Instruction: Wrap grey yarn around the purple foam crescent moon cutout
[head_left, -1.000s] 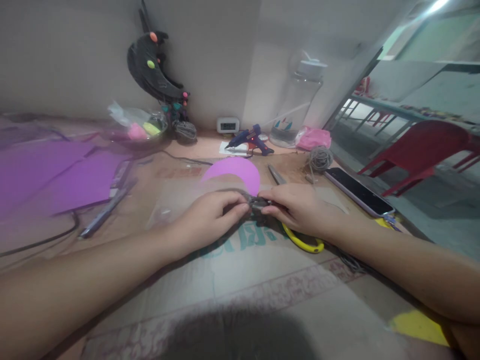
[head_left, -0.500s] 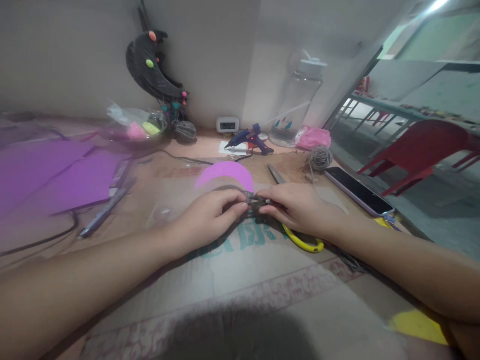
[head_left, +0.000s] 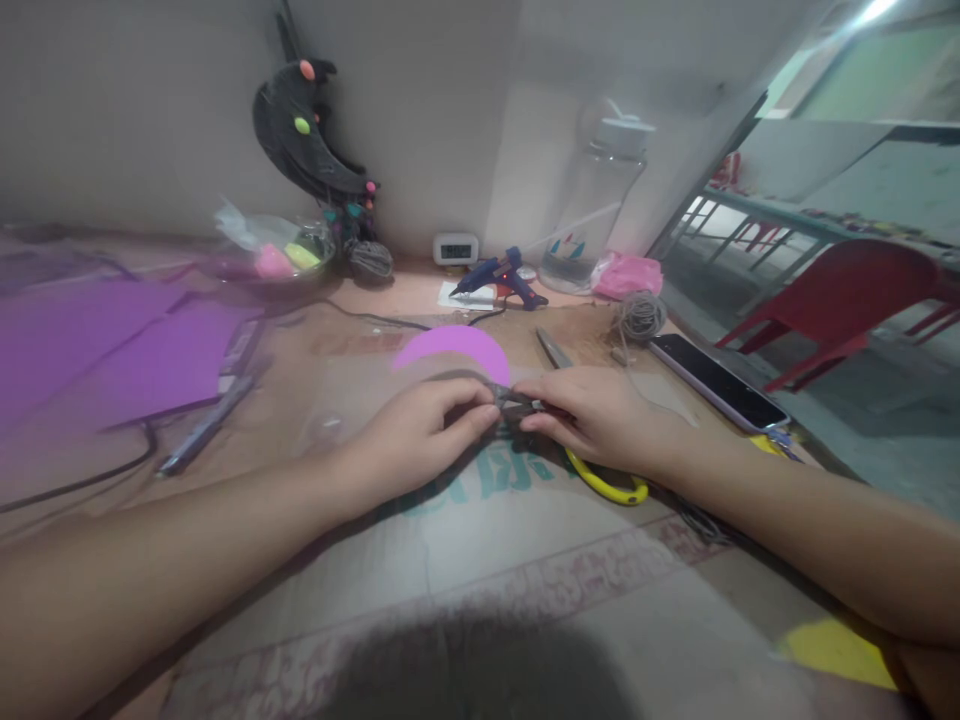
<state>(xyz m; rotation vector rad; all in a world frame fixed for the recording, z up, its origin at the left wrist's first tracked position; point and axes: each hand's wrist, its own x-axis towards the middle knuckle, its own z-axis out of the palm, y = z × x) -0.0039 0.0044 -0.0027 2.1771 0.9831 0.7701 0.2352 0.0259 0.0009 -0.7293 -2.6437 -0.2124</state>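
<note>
Both hands meet at a purple paper crescent [head_left: 461, 342] held over the cardboard. My left hand [head_left: 442, 425] is closed, thumb and forefinger pinching the crescent's near end, where dark grey yarn [head_left: 504, 397] seems to be wound round it. Just to the right, my right hand [head_left: 592, 415] is closed in a pinch on the grey yarn; the exact grip is blurred. Scissors [head_left: 606, 484] with a yellow handle lie partly hidden beneath the right hand, blade pointing away. A ball of grey yarn [head_left: 642, 316] rests beyond that hand, with a loose strand trailing from it.
A blue glue gun [head_left: 499, 277] stands at the back, near a small clock [head_left: 456, 248] and a clear bottle [head_left: 592, 210]. To the right lies a phone [head_left: 720, 382]. Purple sheets [head_left: 150, 350] and a pen-like cutter [head_left: 206, 427] are on the left. A black crescent [head_left: 300, 135] hangs behind.
The purple crescent has tilted slightly, and its left tip shows as a narrower curve. Both hands stay almost in place, still pinching.
</note>
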